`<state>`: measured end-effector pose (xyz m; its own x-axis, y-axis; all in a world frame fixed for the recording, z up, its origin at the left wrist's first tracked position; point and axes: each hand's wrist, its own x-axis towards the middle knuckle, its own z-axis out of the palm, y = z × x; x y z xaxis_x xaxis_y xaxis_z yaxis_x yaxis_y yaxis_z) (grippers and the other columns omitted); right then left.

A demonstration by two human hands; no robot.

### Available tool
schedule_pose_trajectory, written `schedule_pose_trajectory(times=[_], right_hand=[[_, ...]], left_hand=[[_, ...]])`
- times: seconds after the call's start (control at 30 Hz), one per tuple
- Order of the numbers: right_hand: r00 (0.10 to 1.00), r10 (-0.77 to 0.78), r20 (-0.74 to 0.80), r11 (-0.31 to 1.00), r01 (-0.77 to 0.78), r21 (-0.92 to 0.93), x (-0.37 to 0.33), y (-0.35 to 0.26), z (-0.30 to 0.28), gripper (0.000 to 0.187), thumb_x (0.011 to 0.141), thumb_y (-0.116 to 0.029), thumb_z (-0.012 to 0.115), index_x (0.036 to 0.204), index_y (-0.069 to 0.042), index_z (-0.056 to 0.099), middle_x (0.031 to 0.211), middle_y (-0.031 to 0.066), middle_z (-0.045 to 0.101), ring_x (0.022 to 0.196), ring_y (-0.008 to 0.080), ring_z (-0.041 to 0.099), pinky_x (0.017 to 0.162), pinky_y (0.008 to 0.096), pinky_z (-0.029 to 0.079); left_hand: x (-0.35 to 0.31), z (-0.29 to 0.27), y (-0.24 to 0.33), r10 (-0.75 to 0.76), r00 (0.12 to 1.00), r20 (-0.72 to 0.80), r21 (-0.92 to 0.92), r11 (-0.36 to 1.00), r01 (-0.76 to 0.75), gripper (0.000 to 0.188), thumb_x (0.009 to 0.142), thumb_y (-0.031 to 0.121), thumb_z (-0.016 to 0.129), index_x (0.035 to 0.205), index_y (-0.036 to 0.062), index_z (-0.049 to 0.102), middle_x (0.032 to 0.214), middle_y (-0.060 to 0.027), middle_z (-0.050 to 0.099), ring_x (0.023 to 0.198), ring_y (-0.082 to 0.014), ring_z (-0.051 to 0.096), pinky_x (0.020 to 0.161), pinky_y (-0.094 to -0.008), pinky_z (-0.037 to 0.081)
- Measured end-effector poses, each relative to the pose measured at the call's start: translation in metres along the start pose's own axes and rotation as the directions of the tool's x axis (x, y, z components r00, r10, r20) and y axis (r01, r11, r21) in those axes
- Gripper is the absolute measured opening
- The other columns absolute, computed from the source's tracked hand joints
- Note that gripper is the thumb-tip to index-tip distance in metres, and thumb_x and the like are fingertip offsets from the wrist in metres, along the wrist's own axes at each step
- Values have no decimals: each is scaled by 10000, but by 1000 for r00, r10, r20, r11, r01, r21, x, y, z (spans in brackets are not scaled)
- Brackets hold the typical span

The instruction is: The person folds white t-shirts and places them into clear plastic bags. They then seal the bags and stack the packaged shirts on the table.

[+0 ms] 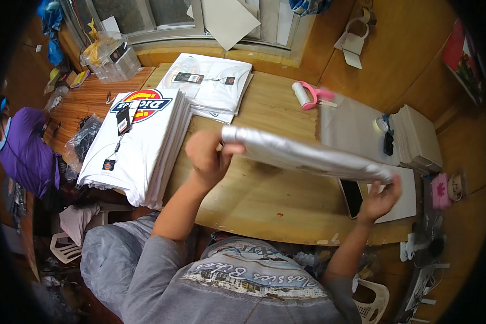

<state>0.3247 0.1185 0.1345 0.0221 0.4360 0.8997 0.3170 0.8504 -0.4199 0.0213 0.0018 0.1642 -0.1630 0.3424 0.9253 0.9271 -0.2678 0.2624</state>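
A folded white T-shirt [302,154], smeared by motion, hangs in the air above the wooden table [237,202]. Its left end is pinched in my left hand [208,156], thumb and fingers closed on the edge. At the lower right end, my right hand [382,198] grips the other edge. Seen almost edge-on, the shirt tilts down toward the right. Left of my left hand stands a tall stack of folded white T-shirts [164,143], the top one bearing a printed emblem and a black hang tag [123,120]. Behind it lies a second pile of folded white shirts [213,92].
A phone [352,197] and a white board [402,200] lie by my right hand. Farther back are a pink tape dispenser [306,97] and a stack of pale cards [416,137]. At the left, a person in purple [27,148] sits near a plastic-wrapped bundle [113,59].
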Motion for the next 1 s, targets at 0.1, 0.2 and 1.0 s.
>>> schedule_pose_trajectory(times=[0.1,0.2,1.0], right_hand=[[993,68,-92,987,-54,150,23,0,25,270,797,-35,510,1051,27,444,1066,122,461,939,194,476,805,317,401],[939,291,185,953,-266,-147,9,31,57,303,797,-82,510,1080,2,442,1078,140,490,996,231,474,836,302,373],[609,583,538,629,80,-773,-116,48,166,531,792,-516,343,1238,-228,348,1333,64,213,1222,331,147,921,587,88]], left_hand=[[19,15,-5,-111,988,-106,-38,993,107,255,700,261,634,634,37,532,448,-76,436,367,-202,418,358,-279,302],[-3,45,-28,-373,918,135,199,918,343,268,735,289,592,633,49,532,429,-114,437,377,-229,455,373,-314,326],[-137,154,-17,-512,618,596,535,827,170,490,783,463,399,1233,278,348,1347,-79,180,1228,-391,53,852,-668,74]])
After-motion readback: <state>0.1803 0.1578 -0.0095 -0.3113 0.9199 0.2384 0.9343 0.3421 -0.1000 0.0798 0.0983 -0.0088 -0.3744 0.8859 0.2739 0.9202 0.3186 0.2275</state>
